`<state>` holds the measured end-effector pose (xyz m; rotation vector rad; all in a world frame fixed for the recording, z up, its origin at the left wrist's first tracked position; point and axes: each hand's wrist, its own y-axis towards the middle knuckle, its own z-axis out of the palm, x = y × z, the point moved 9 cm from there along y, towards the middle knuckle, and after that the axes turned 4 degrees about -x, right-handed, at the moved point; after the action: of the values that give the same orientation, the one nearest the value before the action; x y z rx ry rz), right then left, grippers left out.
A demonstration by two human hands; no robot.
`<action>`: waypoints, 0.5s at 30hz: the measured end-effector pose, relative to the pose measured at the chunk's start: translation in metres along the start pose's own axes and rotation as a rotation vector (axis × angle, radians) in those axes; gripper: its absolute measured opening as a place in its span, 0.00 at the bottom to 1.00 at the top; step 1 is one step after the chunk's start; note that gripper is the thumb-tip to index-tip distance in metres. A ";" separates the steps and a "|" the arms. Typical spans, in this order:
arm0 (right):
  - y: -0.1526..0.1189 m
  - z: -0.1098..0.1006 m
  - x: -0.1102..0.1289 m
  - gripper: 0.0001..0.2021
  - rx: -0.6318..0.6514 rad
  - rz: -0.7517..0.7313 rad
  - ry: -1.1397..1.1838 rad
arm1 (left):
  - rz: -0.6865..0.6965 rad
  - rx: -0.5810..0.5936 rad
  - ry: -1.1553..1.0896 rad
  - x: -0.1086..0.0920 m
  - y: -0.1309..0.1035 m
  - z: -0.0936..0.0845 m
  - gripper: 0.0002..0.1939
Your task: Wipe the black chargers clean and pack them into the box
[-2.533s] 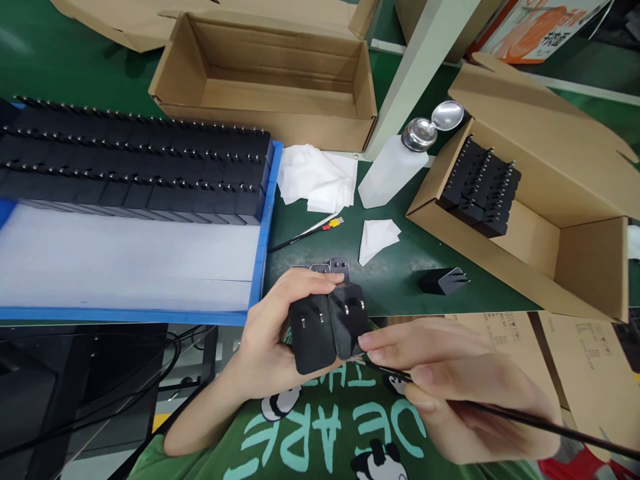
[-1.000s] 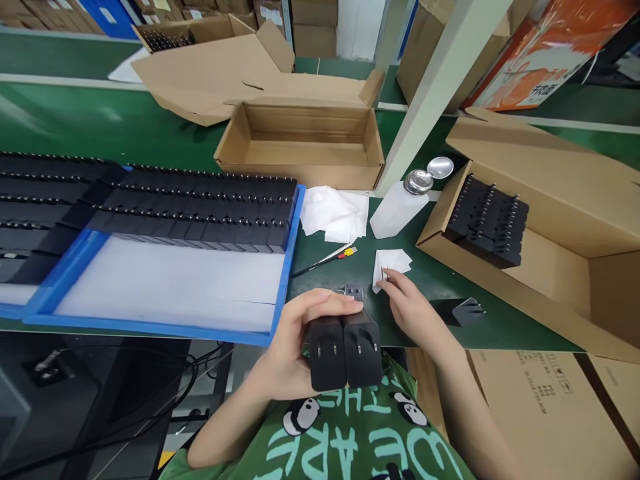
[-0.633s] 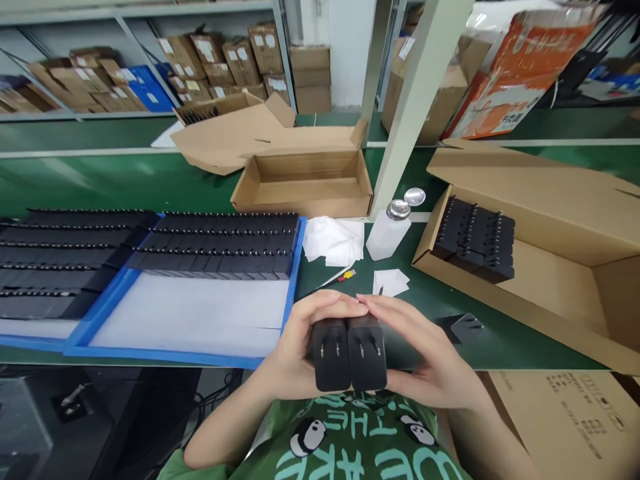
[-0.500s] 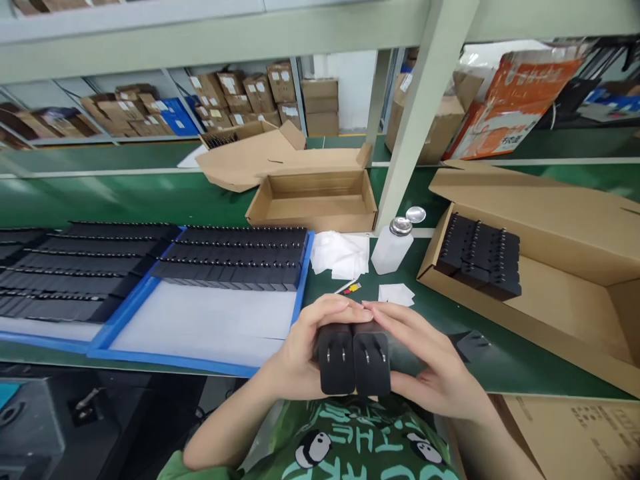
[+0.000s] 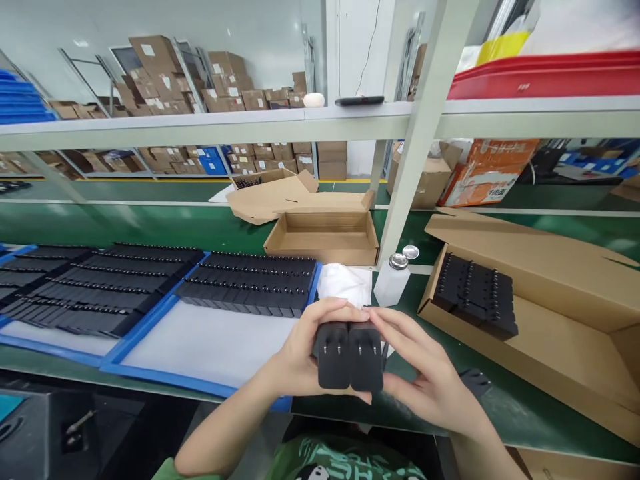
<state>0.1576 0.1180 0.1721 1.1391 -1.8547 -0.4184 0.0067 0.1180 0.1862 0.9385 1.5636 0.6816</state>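
Note:
Two black power adapters [image 5: 350, 367] sit side by side between my hands, their metal prongs facing me. My left hand [image 5: 305, 350] wraps around them from the left, with fingers over the top and the thumb side underneath. On the right, my right hand [image 5: 425, 367] closes on the same pair, fingertips at the top edge and thumb by the lower right side. A dark edge shows behind the right adapter; what it belongs to is hidden. Another black adapter [image 5: 476, 382] lies on the green table just beyond my right hand.
At left, a blue-rimmed tray [image 5: 165, 360] carries rows of black adapters [image 5: 250, 283]. An open cardboard box [image 5: 570, 353] at right has more inside. White wipes [image 5: 345, 283], a pump bottle [image 5: 393, 283], a metal post [image 5: 413, 133] and another open carton [image 5: 323, 252] stand ahead.
My view has tilted up, bringing the upper shelf into sight. Both hands still hold the adapter pair; my right hand's thumb has slipped slightly along its side.

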 end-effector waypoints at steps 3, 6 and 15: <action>0.006 -0.005 0.005 0.33 0.010 -0.017 -0.048 | 0.020 -0.005 0.023 -0.004 0.006 -0.002 0.57; 0.012 -0.010 0.011 0.33 0.012 -0.053 -0.071 | 0.070 -0.015 0.039 -0.010 0.010 -0.003 0.57; 0.025 -0.020 0.016 0.33 -0.044 -0.120 -0.131 | 0.109 -0.004 -0.038 -0.017 0.028 -0.005 0.56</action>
<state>0.1578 0.1209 0.2074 1.2219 -1.8856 -0.6121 0.0082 0.1178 0.2194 1.0342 1.4855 0.7389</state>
